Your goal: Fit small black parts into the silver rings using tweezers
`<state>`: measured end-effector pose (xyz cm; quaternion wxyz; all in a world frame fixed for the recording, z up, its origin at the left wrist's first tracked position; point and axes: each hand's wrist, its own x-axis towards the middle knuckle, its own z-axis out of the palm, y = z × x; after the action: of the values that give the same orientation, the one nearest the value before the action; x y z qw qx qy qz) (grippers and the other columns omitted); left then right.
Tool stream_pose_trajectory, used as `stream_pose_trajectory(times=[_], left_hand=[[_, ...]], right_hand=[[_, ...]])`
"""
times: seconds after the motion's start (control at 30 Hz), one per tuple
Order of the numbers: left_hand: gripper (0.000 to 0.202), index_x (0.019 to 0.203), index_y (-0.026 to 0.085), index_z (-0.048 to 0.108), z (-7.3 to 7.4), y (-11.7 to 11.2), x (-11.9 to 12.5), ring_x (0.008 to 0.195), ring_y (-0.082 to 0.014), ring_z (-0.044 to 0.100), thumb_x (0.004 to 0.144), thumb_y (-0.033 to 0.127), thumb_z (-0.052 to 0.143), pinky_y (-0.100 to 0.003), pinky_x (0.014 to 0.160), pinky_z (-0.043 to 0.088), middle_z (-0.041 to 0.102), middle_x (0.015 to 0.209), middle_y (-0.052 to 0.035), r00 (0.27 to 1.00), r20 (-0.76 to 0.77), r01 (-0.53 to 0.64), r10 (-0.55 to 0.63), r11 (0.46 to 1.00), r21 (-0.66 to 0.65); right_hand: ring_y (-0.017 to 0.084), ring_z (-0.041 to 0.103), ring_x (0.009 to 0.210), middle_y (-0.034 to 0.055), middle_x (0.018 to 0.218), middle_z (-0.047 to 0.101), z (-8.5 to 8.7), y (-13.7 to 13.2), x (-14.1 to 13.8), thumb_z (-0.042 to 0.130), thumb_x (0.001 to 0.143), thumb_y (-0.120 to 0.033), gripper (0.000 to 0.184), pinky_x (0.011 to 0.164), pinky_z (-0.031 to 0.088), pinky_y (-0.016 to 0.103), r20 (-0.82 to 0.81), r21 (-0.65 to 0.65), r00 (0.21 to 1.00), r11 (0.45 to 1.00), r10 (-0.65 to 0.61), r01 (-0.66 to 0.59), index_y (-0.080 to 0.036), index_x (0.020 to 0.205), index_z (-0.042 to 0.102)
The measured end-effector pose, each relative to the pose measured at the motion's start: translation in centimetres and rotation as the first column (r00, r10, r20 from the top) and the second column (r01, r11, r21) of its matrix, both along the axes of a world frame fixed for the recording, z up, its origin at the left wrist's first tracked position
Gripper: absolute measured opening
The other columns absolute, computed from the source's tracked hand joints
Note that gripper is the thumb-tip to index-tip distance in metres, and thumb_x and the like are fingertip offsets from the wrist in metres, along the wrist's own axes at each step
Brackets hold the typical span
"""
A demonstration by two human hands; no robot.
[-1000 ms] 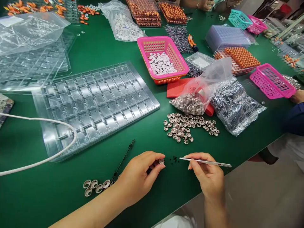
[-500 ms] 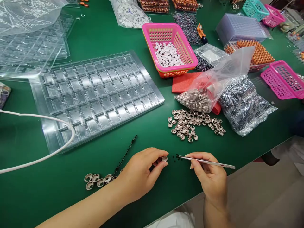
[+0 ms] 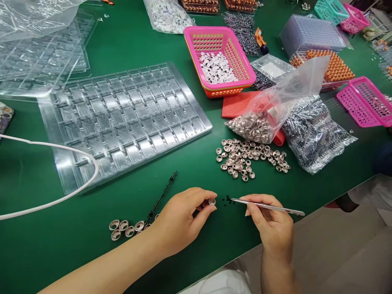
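Between thumb and forefinger, my left hand (image 3: 183, 218) pinches a small silvery metal ring-shaped part (image 3: 212, 201) just above the green table. My right hand (image 3: 271, 222) is closed on a pair of metal tweezers (image 3: 269, 207), whose tips point left into a little cluster of tiny black pieces (image 3: 228, 200). Whether the tips grip one of these I cannot tell. Left of my left hand lie several larger-looking metal rings (image 3: 130, 231), partly hidden by the forearm, and a thin black toothed strip (image 3: 162, 196).
Several loose metal rings (image 3: 237, 157) lie beyond my hands, near a clear bag (image 3: 252, 126) of more rings. A clear plastic tray (image 3: 131, 122) lies left of a pink basket (image 3: 225, 85) with white discs. A white cable (image 3: 52, 206) curves across the left side.
Both hands hold nearly the same pose; the tweezer tips stay at the black pieces, having shifted very slightly. The whole view has moved up a little.
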<state>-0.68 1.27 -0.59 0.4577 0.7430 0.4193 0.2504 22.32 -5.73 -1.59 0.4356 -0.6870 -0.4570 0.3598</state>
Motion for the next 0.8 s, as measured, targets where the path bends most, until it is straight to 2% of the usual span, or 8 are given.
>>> stream_pose_trajectory(times=[0.13, 0.27, 0.63, 0.7, 0.8], left_hand=[[0.018, 0.109, 0.019, 0.068, 0.05, 0.01, 0.02, 0.077, -0.0152, 0.067, 0.095, 0.019, 0.056, -0.024, 0.067, 0.054, 0.072, 0.090, -0.0035, 1.000, -0.002, 0.004, -0.004, 1.000, -0.002], [0.017, 0.109, 0.019, 0.067, -0.03, -0.06, 0.05, 0.078, -0.0155, 0.067, 0.095, 0.019, 0.057, -0.025, 0.066, 0.054, 0.072, 0.090, -0.0035, 1.000, -0.003, 0.001, -0.001, 1.000, 0.006], [0.017, 0.110, 0.018, 0.066, 0.09, 0.01, -0.04, 0.081, -0.0176, 0.067, 0.095, 0.017, 0.057, -0.027, 0.068, 0.055, 0.073, 0.093, -0.0048, 1.000, -0.001, 0.027, -0.027, 1.000, 0.007], [0.017, 0.110, 0.018, 0.065, 0.20, -0.18, 0.01, 0.085, -0.0188, 0.066, 0.096, 0.016, 0.056, -0.029, 0.072, 0.055, 0.073, 0.096, -0.0056, 0.997, 0.005, 0.075, -0.075, 0.996, 0.042], [0.015, 0.109, 0.018, 0.063, 0.38, -0.62, 0.15, 0.093, -0.0221, 0.063, 0.097, 0.015, 0.054, -0.036, 0.079, 0.055, 0.073, 0.110, -0.0076, 0.982, -0.029, 0.191, -0.188, 0.972, 0.138]], right_hand=[[0.015, 0.063, 0.068, 0.0064, 0.094, 0.074, -0.14, 0.01, -0.13, 0.066, 0.091, -0.031, 0.012, 0.062, 0.056, 0.028, 0.071, -0.047, 0.997, 0.999, 0.015, -0.011, -0.022, 0.096, 0.072], [0.014, 0.062, 0.065, 0.0058, 0.088, 0.073, 0.02, 0.36, -0.31, 0.066, 0.090, -0.034, 0.014, 0.057, 0.054, 0.026, 0.135, -0.054, 0.990, 0.998, 0.031, -0.024, -0.022, 0.094, 0.072], [0.013, 0.062, 0.061, 0.0044, 0.086, 0.074, 0.09, 0.46, -0.31, 0.066, 0.090, -0.034, 0.014, 0.052, 0.051, 0.024, 0.187, -0.067, 0.980, 0.996, 0.063, -0.051, -0.023, 0.093, 0.074], [0.013, 0.062, 0.062, 0.0047, 0.089, 0.074, -0.02, 0.39, -0.22, 0.066, 0.090, -0.034, 0.014, 0.053, 0.051, 0.024, 0.191, -0.076, 0.979, 0.995, 0.076, -0.062, -0.023, 0.094, 0.074], [0.014, 0.063, 0.063, 0.0047, 0.092, 0.075, -0.17, 0.29, -0.09, 0.067, 0.090, -0.034, 0.014, 0.057, 0.054, 0.025, 0.184, -0.075, 0.978, 0.994, 0.097, -0.085, -0.024, 0.095, 0.074]])
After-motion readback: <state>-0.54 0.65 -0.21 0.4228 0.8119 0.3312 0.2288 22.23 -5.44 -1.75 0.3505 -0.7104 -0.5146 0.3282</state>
